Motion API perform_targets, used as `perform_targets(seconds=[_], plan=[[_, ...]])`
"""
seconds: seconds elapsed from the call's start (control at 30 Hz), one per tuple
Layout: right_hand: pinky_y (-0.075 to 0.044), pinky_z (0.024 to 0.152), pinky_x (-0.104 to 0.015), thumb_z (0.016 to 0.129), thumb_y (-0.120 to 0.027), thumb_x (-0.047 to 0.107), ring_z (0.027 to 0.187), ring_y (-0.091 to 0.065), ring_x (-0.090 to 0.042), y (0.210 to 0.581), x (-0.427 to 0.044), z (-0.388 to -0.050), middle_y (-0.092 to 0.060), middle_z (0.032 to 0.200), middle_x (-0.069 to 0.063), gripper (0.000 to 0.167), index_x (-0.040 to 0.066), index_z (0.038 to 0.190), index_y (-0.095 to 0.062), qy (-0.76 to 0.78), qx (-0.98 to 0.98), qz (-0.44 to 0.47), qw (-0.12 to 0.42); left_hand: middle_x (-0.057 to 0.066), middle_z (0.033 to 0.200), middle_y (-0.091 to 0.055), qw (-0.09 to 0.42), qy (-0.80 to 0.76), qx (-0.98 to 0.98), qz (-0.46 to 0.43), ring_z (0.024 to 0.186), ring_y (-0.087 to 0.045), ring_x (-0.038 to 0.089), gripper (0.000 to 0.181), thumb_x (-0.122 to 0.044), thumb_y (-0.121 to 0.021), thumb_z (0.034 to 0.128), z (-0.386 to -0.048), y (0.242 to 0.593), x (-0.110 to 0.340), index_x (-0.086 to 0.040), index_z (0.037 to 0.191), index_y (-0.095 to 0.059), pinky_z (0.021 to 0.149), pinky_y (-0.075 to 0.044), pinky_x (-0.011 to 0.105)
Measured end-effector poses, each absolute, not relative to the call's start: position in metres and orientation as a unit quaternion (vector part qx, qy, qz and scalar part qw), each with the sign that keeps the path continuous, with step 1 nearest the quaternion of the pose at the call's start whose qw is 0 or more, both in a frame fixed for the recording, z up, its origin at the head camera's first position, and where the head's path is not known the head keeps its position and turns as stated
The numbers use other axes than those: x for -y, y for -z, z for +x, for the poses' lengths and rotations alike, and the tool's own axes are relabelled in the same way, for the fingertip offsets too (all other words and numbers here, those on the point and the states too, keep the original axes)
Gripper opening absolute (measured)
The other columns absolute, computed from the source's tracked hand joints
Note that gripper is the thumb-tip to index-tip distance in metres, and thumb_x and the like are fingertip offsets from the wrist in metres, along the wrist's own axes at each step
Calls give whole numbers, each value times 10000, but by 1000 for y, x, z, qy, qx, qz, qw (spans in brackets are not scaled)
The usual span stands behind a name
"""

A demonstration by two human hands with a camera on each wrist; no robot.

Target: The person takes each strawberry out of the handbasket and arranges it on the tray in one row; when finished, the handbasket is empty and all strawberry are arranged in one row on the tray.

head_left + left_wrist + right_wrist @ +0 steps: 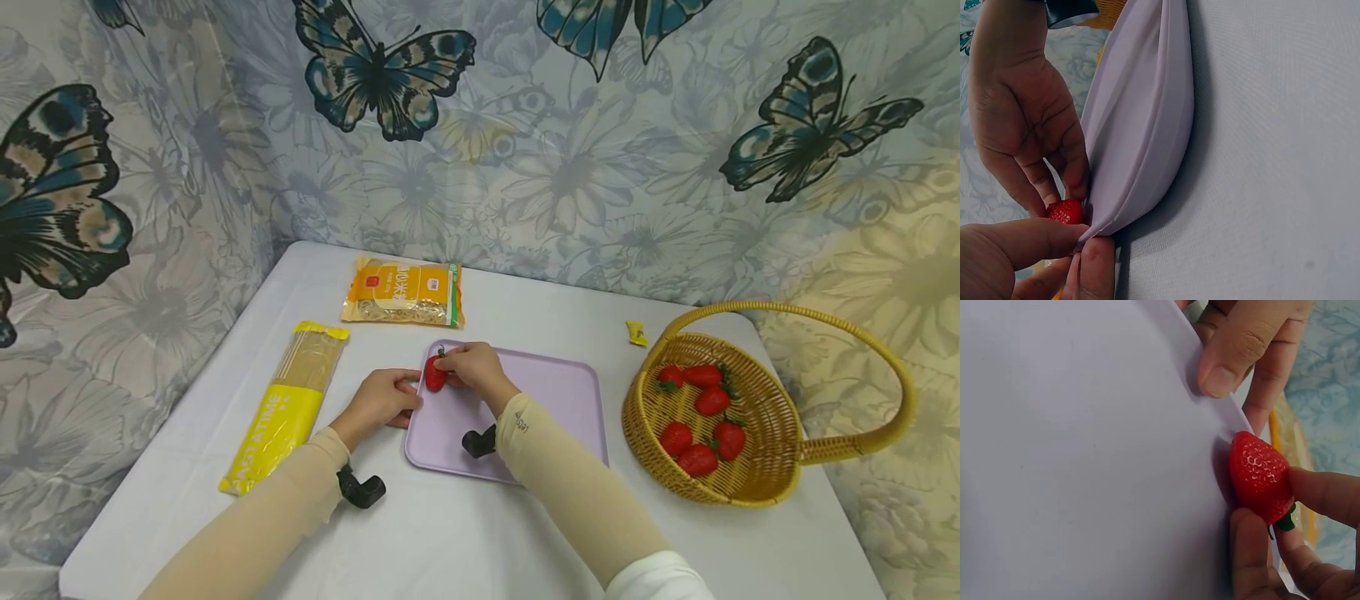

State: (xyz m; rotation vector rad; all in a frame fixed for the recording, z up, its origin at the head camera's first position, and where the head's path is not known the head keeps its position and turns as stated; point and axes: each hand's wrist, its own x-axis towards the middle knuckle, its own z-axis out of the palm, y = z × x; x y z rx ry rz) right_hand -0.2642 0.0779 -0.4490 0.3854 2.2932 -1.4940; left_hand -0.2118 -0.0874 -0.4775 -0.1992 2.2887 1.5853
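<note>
A red strawberry [434, 374] with a green stem lies at the far left corner of a lilac tray [540, 400]. My right hand [477, 371] pinches it near the stem end; in the right wrist view fingers and thumb sit on either side of the strawberry [1261, 478]. With thumb and fingers, my left hand [381, 398] grips the tray's left rim. The left wrist view shows that thumb [1041, 240] over the edge of the tray [1132, 150], fingers beneath. Part of the strawberry [1066, 212] is hidden there by the hands.
At the right stands a yellow wicker basket [637, 425] holding several strawberries. A small yellow wrapped packet [636, 333] lies behind it. Left of the tray is a yellow pasta pack [281, 417]; an orange-yellow noodle bag [402, 292] lies at the back. The white table [450, 542] meets patterned walls.
</note>
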Motion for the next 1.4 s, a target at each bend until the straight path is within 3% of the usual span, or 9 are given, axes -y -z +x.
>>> perform_targets(seconds=[0.23, 0.5, 0.73, 0.93, 1.07, 1.2, 1.3, 1.4], plan=[[-536, 736, -306, 831, -774, 267, 804, -626, -221, 444, -86, -256, -636, 976, -90, 359, 59, 1080, -623, 510, -829, 138, 181, 111, 951, -620, 177, -530, -827, -62, 616, -622, 184, 524, -42, -714, 838, -210, 478, 85, -46, 1344, -578, 558, -585, 298], [-571, 792, -342, 890, -713, 300, 913, -661, -239, 389, -136, -239, -665, 1102, -101, 374, 56, 1162, -634, 521, -829, 41, 199, 116, 969, -613, 167, -517, -837, -61, 657, -615, 188, 530, -50, -710, 845, -211, 476, 86, -54, 1356, -568, 570, -584, 287], [-512, 941, -427, 963, -625, 287, 1100, -609, -336, 340, -243, -216, -538, 1330, -235, 510, 7, 1367, -486, 554, -791, -71, 250, 115, 978, -607, 172, -523, -832, -69, 668, -618, 200, 528, -67, -714, 852, -211, 477, 85, -73, 1360, -571, 584, -584, 283], [-459, 1010, -433, 1040, -466, 166, 1213, -531, -395, 338, -352, -208, -527, 1364, -191, 472, -50, 1444, -352, 595, -748, -89, 282, 115, 964, -604, 168, -517, -836, -71, 669, -615, 206, 520, -65, -714, 849, -209, 478, 85, -70, 1351, -577, 577, -581, 277], [-447, 1025, -415, 1070, -335, 112, 1220, -544, -323, 348, -412, -209, -550, 1360, -136, 364, 47, 1407, -456, 642, -688, -104, 322, 108, 955, -602, 162, -517, -838, -62, 657, -613, 191, 521, -51, -713, 844, -209, 478, 85, -60, 1346, -578, 574, -582, 278], [-456, 1015, -380, 1086, -276, 160, 1211, -559, -263, 358, -454, -210, -573, 1331, -77, 380, 180, 1277, -604, 684, -643, -52, 341, 107, 957, -599, 162, -518, -838, -51, 653, -606, 187, 526, -46, -712, 844, -210, 477, 82, -46, 1350, -568, 575, -582, 283], [-442, 1028, -397, 1082, -332, 205, 1202, -562, -283, 367, -468, -212, -575, 1293, -101, 310, 140, 1245, -587, 710, -620, 37, 332, 108, 957, -597, 167, -514, -839, -59, 662, -604, 197, 528, -57, -713, 848, -209, 476, 83, -51, 1354, -565, 579, -581, 281], [-419, 1044, -422, 1059, -424, 233, 1190, -563, -321, 373, -472, -215, -558, 1260, -155, 350, 26, 1342, -432, 726, -604, 124, 306, 108, 953, -598, 169, -510, -841, -63, 666, -605, 202, 525, -62, -709, 853, -209, 476, 83, -49, 1357, -562, 583, -582, 281]])
